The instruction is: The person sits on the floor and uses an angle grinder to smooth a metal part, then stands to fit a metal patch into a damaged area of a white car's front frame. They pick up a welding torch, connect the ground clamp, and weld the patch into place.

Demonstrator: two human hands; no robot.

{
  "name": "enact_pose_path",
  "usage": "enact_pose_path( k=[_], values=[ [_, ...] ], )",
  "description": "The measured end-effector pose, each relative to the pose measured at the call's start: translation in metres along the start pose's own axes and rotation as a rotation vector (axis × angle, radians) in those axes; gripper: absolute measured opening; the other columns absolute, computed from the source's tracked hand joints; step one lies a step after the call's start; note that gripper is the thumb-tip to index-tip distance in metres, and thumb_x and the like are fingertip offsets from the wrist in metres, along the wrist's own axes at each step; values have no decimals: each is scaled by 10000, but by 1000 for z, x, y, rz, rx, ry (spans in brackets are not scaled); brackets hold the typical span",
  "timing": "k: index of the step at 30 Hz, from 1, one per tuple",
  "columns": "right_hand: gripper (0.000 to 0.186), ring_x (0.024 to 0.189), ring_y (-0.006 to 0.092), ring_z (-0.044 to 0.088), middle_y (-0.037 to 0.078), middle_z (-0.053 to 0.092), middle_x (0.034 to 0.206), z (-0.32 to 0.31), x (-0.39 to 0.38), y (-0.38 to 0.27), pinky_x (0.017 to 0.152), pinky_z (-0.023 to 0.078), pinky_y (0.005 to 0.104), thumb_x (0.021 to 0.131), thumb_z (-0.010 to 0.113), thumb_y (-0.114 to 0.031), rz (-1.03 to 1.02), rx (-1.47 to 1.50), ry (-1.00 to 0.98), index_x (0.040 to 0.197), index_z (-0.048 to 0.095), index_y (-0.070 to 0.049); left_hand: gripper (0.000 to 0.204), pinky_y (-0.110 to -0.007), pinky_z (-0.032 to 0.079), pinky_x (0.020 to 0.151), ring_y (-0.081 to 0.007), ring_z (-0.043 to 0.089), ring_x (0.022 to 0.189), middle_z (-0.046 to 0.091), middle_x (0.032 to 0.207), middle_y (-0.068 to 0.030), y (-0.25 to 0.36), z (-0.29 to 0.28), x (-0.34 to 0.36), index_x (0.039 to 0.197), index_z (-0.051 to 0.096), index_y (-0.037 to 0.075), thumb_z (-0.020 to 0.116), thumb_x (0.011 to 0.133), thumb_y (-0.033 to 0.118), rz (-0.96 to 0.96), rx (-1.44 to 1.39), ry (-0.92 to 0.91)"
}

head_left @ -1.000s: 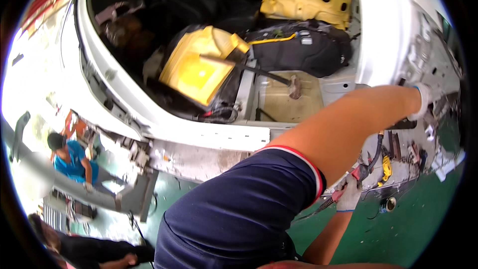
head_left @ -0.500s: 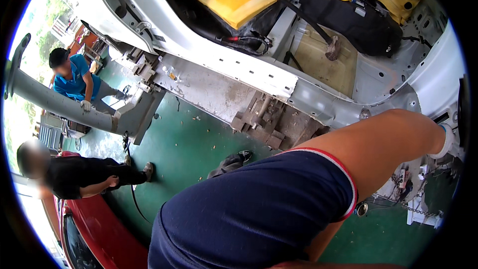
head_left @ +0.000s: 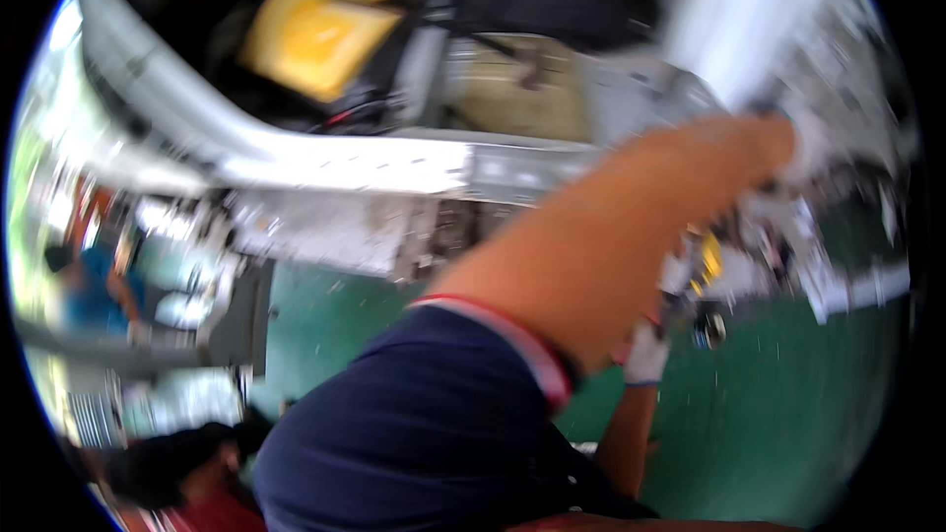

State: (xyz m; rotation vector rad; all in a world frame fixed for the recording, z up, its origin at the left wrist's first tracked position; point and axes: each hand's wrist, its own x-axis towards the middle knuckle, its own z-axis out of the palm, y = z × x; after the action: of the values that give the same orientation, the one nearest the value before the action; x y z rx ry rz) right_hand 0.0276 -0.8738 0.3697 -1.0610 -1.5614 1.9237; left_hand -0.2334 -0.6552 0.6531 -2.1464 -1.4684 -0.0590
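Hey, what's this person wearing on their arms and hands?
A dark navy short sleeve with a red-and-white trimmed cuff; forearms bare. Both the left hand and the right hand wear pale, whitish work gloves, blurred by motion.

Green workshop floor (head_left: pixel 788 414) under a stripped white car body (head_left: pixel 325 163)

The frame is blurred by motion, so little detail can be made out. A green painted floor is seen beneath and beside the white car shell, which is stood over it. Pale scraps and small loose parts (head_left: pixel 838 281) are scattered on the floor at the right, near the shell's edge. At the left, a grey beam (head_left: pixel 108 350) is laid across the floor.
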Motion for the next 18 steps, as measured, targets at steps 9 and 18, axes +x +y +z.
enact_pose_path(
  k=[9, 18],
  values=[
    [377, 842, 190, 700, 99, 724, 931, -83, -120, 119, 778, 561, 369, 883, 753, -191, 153, -322, 292, 1200, 666, -7, 196, -485, 542, 894, -389, 676, 939, 707, 1053, -186, 154, -37, -212, 1059, 722, -32, 698, 892, 67, -11, -790, 549],
    [409, 871, 297, 716, 169, 726, 925, -92, -220, 98, 820, 549, 420, 831, 733, -260, 290, -530, 596, 1179, 678, -52, 260, -434, 543, 814, -271, 667, 965, 720, 1129, -162, 393, 208, -534, 1097, 687, -49, 600, 1039, 188, -1451, -1407, -427]
  ],
)
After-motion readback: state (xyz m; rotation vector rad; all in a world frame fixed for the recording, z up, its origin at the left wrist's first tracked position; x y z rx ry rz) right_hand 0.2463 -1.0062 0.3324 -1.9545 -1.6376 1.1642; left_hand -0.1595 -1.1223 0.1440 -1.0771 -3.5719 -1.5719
